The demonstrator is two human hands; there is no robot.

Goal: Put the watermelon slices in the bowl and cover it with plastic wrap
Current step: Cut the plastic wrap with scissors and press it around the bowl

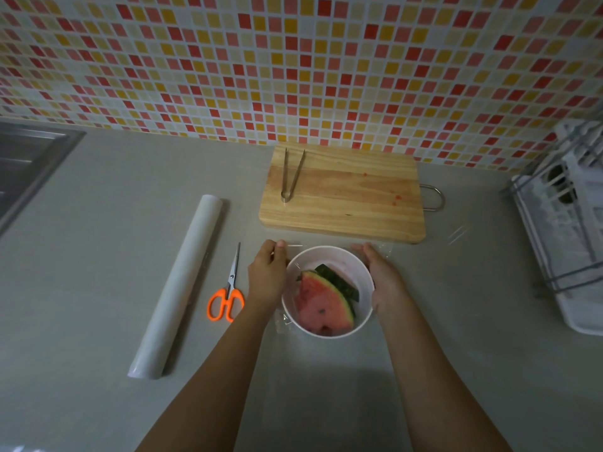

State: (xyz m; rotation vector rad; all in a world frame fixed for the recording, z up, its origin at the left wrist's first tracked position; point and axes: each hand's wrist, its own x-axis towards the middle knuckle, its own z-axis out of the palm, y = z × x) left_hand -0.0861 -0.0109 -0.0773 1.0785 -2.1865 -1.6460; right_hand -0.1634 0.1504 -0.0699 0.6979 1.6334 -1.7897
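A white bowl (346, 259) stands on the grey counter in front of me, with watermelon slices (323, 303) lying inside. A clear sheet of plastic wrap (456, 234) is spread over the bowl and trails onto the counter to the right. My left hand (267, 277) is against the bowl's left side, fingers pinched on the wrap's edge at the far-left rim. My right hand (383, 277) presses flat on the bowl's right side over the wrap. The roll of plastic wrap (177, 288) lies to the left.
Orange-handled scissors (228, 293) lie between the roll and the bowl. A wooden cutting board (355, 197) with metal tongs (292, 176) sits behind the bowl. A sink (26, 164) is at the far left and a white dish rack (567, 223) at the right.
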